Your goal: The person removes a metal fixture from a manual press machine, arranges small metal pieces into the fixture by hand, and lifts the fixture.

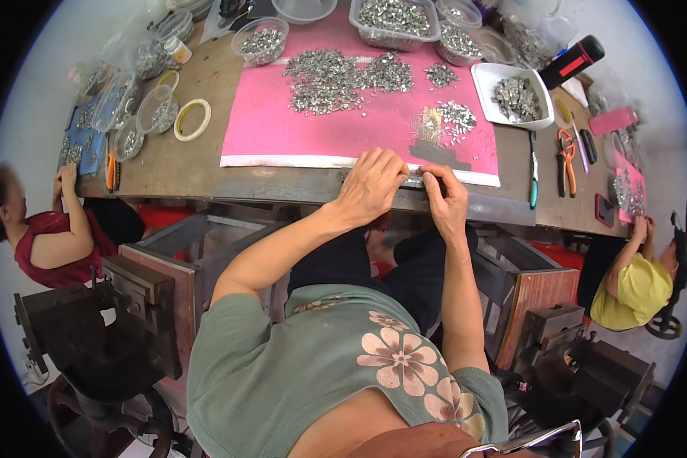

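Both of my hands are at the near edge of the workbench, over a small metal block (414, 182) fixed there. My left hand (375, 183) is closed, its fingertips pinched together at the block. Close by on its right, my right hand (446, 197) is also closed, thumb against fingers. Whatever either hand pinches is too small or hidden to make out. Just beyond them lies a pink mat (259, 126) with a large heap of small silvery metal pieces (324, 84). A smaller scatter of silvery pieces (458, 120) lies beside thin gold-coloured pieces (429, 126) and a dark grey patch (441, 155).
A white tray (481, 85) of metal pieces stands at right, near a black-and-red cylinder (572, 62), orange-handled pliers (566, 162) and a teal-handled tool (533, 183). Plastic tubs (397, 37) line the back. Tape (192, 120) lies left. Co-workers (57, 237) sit at both sides.
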Demonstrator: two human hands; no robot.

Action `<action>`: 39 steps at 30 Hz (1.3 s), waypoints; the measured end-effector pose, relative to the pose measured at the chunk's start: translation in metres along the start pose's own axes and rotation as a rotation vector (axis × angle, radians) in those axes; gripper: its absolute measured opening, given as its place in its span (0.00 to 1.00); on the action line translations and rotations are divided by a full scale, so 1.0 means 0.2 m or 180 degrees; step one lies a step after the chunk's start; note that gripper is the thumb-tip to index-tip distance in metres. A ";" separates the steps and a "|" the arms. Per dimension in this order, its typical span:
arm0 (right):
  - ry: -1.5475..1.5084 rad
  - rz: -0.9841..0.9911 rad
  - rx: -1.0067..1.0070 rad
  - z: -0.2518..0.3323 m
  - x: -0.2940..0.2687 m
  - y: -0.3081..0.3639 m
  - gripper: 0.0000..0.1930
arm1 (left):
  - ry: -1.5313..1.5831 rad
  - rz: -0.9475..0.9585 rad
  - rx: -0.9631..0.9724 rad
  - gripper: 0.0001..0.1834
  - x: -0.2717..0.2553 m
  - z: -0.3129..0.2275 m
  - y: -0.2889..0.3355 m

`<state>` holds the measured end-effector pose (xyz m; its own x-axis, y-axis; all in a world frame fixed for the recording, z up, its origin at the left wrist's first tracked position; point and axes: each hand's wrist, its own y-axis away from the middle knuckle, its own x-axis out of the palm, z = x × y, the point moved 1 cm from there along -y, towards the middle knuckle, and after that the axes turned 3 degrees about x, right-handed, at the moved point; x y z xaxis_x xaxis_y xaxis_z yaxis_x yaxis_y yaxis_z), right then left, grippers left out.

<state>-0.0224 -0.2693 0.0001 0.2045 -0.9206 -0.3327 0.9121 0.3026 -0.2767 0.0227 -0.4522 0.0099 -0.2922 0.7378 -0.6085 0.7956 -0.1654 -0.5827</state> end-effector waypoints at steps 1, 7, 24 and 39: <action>-0.0002 -0.0006 -0.0002 0.00 0.00 0.00 0.06 | -0.0100 -0.0033 0.0063 0.04 0.01 0.00 0.00; 0.0040 -0.0078 -0.0076 0.02 0.00 0.00 0.05 | -0.0328 -0.0191 0.0395 0.06 0.00 -0.01 0.03; 0.0062 -0.0117 -0.0070 0.02 0.01 0.00 0.05 | -0.0887 0.0515 0.0392 0.08 0.06 0.31 -0.36; 0.0276 -0.0122 0.0026 0.05 -0.06 -0.04 0.04 | -0.1511 0.1271 0.0941 0.08 0.10 0.25 -0.39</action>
<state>-0.0290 -0.2639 0.0142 0.1383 -0.9065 -0.3989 0.9216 0.2653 -0.2833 -0.0708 -0.4574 0.0163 -0.2611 0.2274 -0.9381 0.7323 -0.5865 -0.3460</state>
